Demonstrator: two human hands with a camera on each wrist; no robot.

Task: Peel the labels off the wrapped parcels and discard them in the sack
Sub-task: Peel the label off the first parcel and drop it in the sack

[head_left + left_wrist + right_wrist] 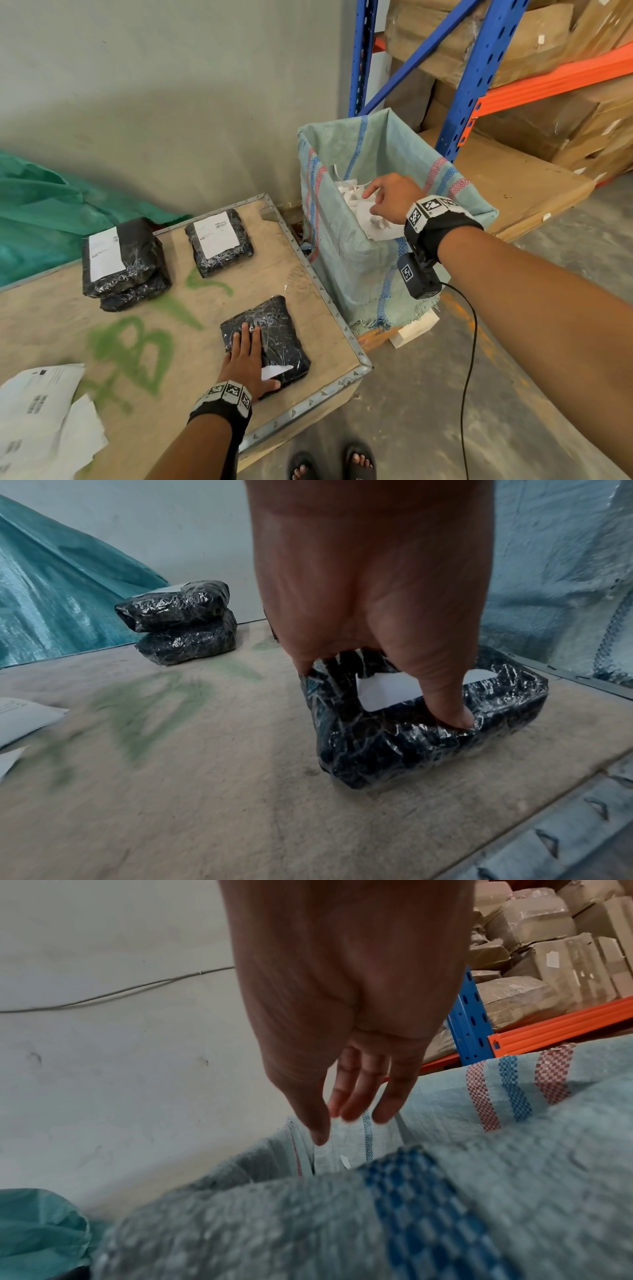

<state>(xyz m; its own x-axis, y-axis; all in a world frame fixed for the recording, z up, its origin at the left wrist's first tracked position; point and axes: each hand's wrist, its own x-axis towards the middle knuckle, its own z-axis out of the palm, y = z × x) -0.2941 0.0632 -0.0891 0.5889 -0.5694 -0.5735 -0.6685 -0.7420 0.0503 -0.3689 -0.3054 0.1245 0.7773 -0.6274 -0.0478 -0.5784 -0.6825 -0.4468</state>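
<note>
My left hand (256, 356) rests flat on a black film-wrapped parcel (281, 329) near the crate's front right corner, with the thumb (445, 696) pressed into its near side. A torn white label scrap (377, 693) is stuck on that parcel. My right hand (382, 205) hovers over the mouth of the pale green woven sack (356, 267), fingers (356, 1096) loosely spread and holding nothing. Crumpled white labels (359, 209) lie inside the sack under it. A stack of two parcels (126, 270) and a single parcel (219, 243) at the back carry full white labels.
The parcels lie on a plywood crate top (191, 308) with a metal edge (329, 301) and green spray paint. Loose white sheets (44, 411) sit at its front left. A green tarp (51, 212) is behind, a blue and orange rack (472, 85) with cartons at right.
</note>
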